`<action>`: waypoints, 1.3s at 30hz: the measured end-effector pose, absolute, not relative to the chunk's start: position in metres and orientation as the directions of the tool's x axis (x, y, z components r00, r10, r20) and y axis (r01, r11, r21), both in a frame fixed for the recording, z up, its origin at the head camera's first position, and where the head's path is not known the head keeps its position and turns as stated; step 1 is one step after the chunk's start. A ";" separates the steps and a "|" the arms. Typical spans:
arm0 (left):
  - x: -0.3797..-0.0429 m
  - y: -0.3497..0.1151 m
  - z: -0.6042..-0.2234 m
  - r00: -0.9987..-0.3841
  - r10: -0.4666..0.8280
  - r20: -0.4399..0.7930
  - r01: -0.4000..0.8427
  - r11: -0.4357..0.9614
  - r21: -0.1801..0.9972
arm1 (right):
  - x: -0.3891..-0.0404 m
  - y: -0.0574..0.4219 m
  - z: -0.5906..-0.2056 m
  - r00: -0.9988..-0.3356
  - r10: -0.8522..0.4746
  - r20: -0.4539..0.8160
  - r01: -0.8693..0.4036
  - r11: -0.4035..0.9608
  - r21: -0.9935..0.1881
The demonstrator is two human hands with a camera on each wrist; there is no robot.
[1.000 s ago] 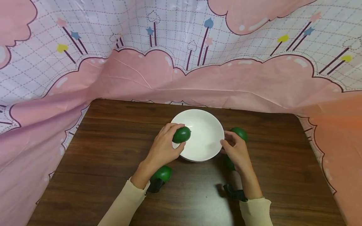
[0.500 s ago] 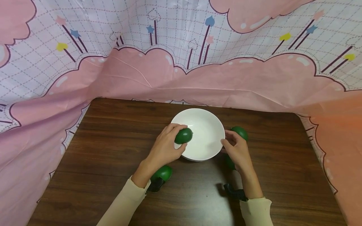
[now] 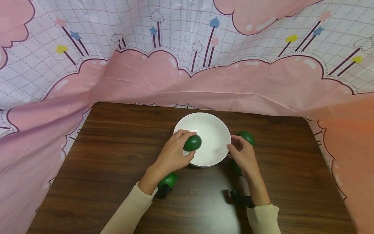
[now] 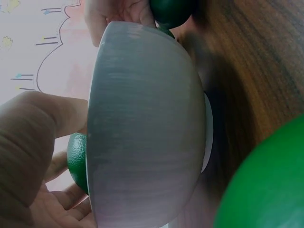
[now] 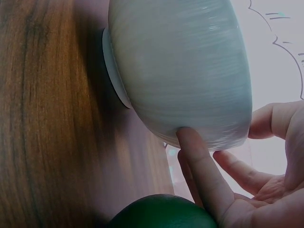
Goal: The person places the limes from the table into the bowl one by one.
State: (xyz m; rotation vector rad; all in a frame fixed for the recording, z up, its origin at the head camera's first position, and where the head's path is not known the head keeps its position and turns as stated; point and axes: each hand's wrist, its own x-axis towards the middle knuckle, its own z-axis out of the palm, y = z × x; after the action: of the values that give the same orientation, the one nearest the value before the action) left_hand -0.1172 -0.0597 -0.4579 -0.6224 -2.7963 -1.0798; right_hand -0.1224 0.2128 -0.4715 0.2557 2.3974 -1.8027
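A white bowl (image 3: 214, 130) stands on the wooden table. My left hand (image 3: 172, 154) grips a green lime (image 3: 193, 143) between thumb and fingers, over the bowl's left part. In the left wrist view, the bowl's wall (image 4: 142, 123) hides most of that lime (image 4: 77, 161). My right hand (image 3: 245, 156) holds the bowl's right side, its thumb at the rim and fingers against the outer wall, as the right wrist view shows. Another lime (image 3: 246, 137) lies behind the right hand, and one (image 3: 237, 168) is partly hidden beneath it. A further lime (image 3: 168, 179) rests by the left wrist.
The dark wooden table (image 3: 122, 139) carries everything. A pink and white patterned cloth (image 3: 181, 87) hangs behind it and along its sides. Black straps with camera mounts (image 3: 242, 199) sit at both wrists.
My left hand has moved slightly to the right with the lime, further over the bowl's inside. My right hand stays at the bowl's side, and the bowl keeps its place.
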 end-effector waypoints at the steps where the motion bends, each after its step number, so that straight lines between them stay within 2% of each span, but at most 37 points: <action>1: -0.117 -0.059 -0.458 -0.914 0.345 0.216 0.400 0.669 0.626 | -0.122 0.213 -0.471 -0.977 0.057 -0.205 0.213 0.273 -0.938; 31: -0.122 -0.054 -0.460 -0.904 0.392 0.174 0.415 0.702 0.579 | -0.122 0.211 -0.469 -0.975 0.073 -0.210 0.223 0.297 -0.929; 39: -0.123 -0.053 -0.459 -0.907 0.403 0.122 0.396 0.717 0.574 | -0.122 0.211 -0.469 -0.973 0.077 -0.217 0.230 0.290 -0.929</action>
State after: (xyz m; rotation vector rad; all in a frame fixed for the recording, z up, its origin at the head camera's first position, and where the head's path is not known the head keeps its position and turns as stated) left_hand -0.1233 -0.0529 -0.4595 -0.6794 -2.9212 -0.9726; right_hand -0.1215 0.2112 -0.4688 0.2895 2.4161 -1.7744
